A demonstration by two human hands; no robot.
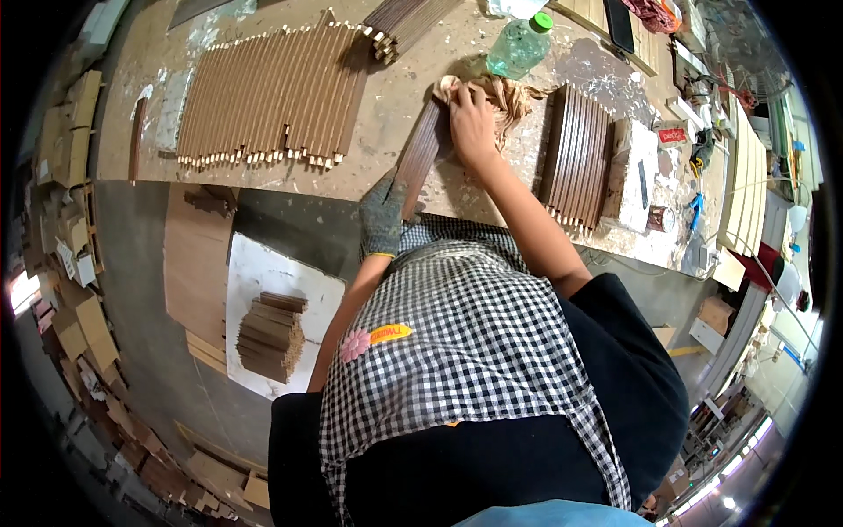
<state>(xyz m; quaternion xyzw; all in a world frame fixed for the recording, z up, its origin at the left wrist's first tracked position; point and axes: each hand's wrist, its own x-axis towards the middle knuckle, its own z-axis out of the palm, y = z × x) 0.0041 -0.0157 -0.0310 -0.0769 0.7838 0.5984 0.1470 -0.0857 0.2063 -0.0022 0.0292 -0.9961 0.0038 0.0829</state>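
My left hand (381, 221), in a dark grey glove, is closed round the near end of a narrow bundle of dark brown wooden strips (421, 156). The bundle slants away from me over the front edge of the workbench. My bare right hand (473, 125) grips a crumpled tan cloth (511, 104) at the far end of the strips. Part of the cloth lies on the bench beside that hand, and its fingertips are partly hidden in the folds. Just beyond the cloth stands a clear green bottle (518, 49) with a bright green cap.
A wide row of brown strips (272, 97) with pale ends covers the bench's left side. Another stack of dark strips (576, 149) lies right of my right arm, beside a white block (629, 167). Below the bench at left, more strips (270, 338) rest on a white board.
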